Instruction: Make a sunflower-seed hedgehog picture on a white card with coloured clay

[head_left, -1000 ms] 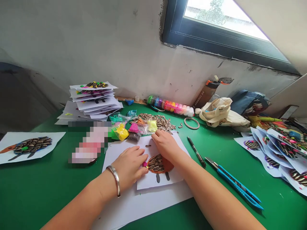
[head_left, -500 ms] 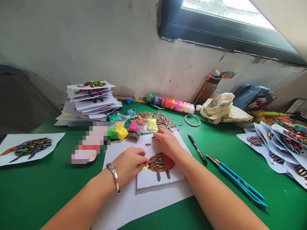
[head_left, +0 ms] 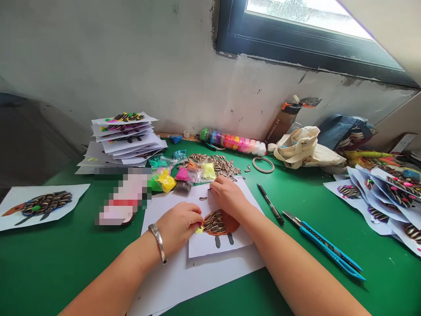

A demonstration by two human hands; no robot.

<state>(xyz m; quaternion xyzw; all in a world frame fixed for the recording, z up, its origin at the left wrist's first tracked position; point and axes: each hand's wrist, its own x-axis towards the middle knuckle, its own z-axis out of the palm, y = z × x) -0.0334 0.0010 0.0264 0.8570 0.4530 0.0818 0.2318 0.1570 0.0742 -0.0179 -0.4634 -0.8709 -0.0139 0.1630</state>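
Observation:
My left hand [head_left: 180, 226] is closed in a pinch at the yellow end of a clay animal, with a speck of magenta clay [head_left: 200, 224] showing at its fingertips. Overlapping sunflower seeds [head_left: 215, 221] cover part of the animal's orange clay body [head_left: 233, 224], which has two dark legs. It sits on a small white sheet [head_left: 210, 251]. My right hand [head_left: 228, 195] rests across the upper part of that sheet, fingers curled together, a dark seed-like tip [head_left: 209, 189] at the fingertips. One loose seed [head_left: 203, 198] lies between the hands.
Beyond the sheet are bagged clay [head_left: 164, 181] and a seed pile [head_left: 226, 166]. At the right lie a pen [head_left: 270, 204], a blue utility knife [head_left: 325, 245] and a tape ring [head_left: 263, 165]. Finished pictures are stacked left [head_left: 131, 142] and right [head_left: 378, 193].
The view has shifted very slightly. My left fingertips press a little closer over the magenta bit, so less of it shows. The right hand stays in place.

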